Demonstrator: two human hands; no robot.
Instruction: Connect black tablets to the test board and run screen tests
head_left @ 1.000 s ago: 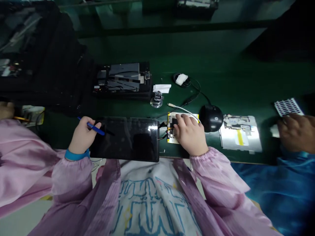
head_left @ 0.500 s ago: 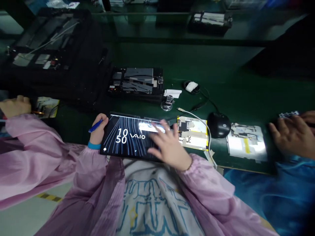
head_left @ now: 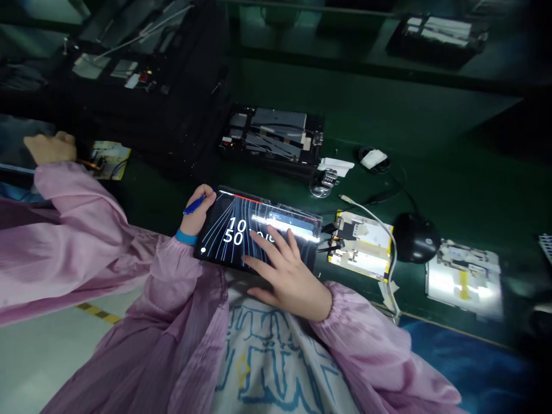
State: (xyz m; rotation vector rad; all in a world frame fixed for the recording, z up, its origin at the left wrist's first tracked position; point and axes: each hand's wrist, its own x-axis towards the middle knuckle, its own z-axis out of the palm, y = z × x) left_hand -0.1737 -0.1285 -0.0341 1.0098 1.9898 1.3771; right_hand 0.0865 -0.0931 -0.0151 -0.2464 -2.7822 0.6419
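My left hand (head_left: 199, 208) is closed on the left edge of a lit tablet screen (head_left: 219, 244), with a blue pen (head_left: 195, 204) also in its fingers. The screen is tilted near my body and shows a clock, with a thin red line along its top edge. Over its right half lies my right hand (head_left: 287, 273), fingers spread; whether every fingertip touches the glass I cannot tell. Just right of the screen is an open assembly with a yellow-edged battery (head_left: 362, 253), joined to it by dark connectors. A white cable (head_left: 379, 215) curves over the assembly.
Behind the screen stands a stack of black panels (head_left: 269, 138), with a small metal stand (head_left: 323, 183) beside it. Right are a black round HP device (head_left: 416, 238) and a silver board assembly (head_left: 464, 279). A taller black stack (head_left: 150, 121) and a co-worker's hand (head_left: 50, 148) are at left.
The view has shifted, so the bench items appear farther right. My right hand has moved left across the screen, where a light panel now shows. The co-worker's hand at right has left view.
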